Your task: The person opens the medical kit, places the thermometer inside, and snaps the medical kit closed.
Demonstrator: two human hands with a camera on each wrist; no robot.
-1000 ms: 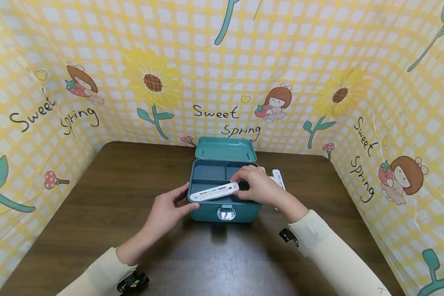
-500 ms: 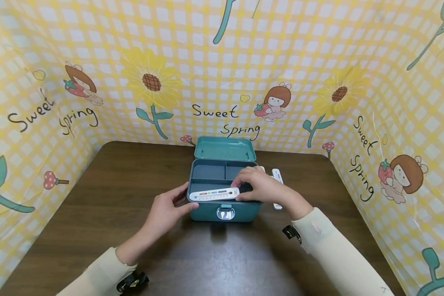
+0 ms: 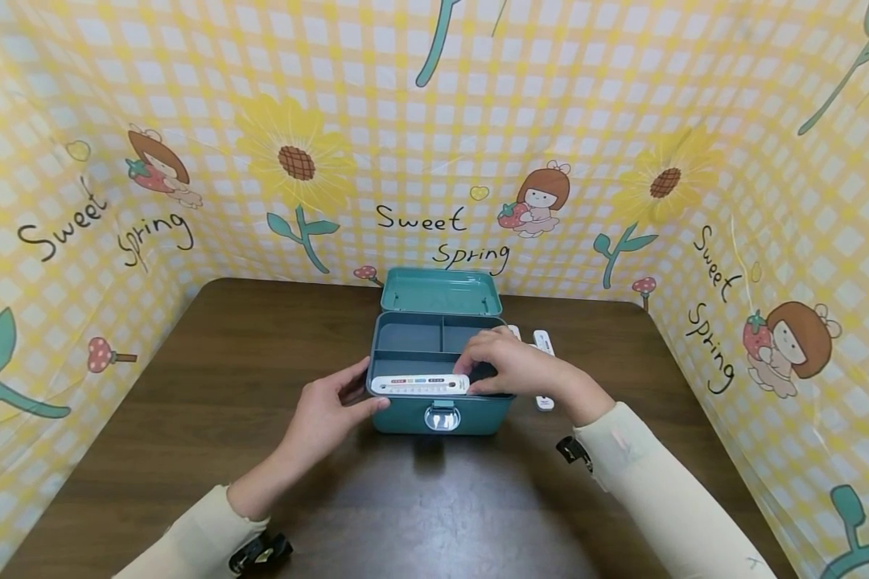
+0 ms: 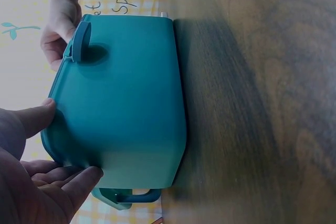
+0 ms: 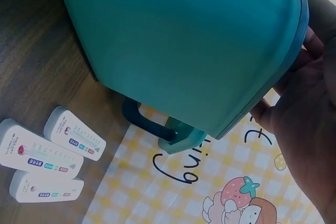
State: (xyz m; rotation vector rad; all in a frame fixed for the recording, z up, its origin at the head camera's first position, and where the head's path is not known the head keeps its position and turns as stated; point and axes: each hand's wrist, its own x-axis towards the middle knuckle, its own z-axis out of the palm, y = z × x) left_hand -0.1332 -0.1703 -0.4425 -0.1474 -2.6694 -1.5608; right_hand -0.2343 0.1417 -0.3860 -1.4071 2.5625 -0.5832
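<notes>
A teal storage box [image 3: 405,418] stands with its lid [image 3: 442,291] swung back and a grey divided tray [image 3: 409,331] showing inside. Across the front compartment lies a white, scale-marked thermometer [image 3: 420,384], level along the front rim. My right hand [image 3: 517,366] reaches over the box's right side and pinches that thermometer's right end between thumb and fingers. At the front left corner, my left hand [image 3: 326,410] rests against the box, thumb at the front rim and nearly straight fingers [image 4: 84,184] on the left wall.
Beside the box on the right, three more white thermometers [image 5: 39,153] lie on the dark wooden table [image 3: 275,338], partly overlapping. A clear latch [image 3: 443,417] hangs on the box's front, and a handle [image 5: 147,124] shows at its back. Yellow checked cloth [image 3: 420,145] surrounds the table.
The thermometer in my right hand has turned from slanting up at its right end to lying level along the front rim, its right end lowered. My left hand stays put.
</notes>
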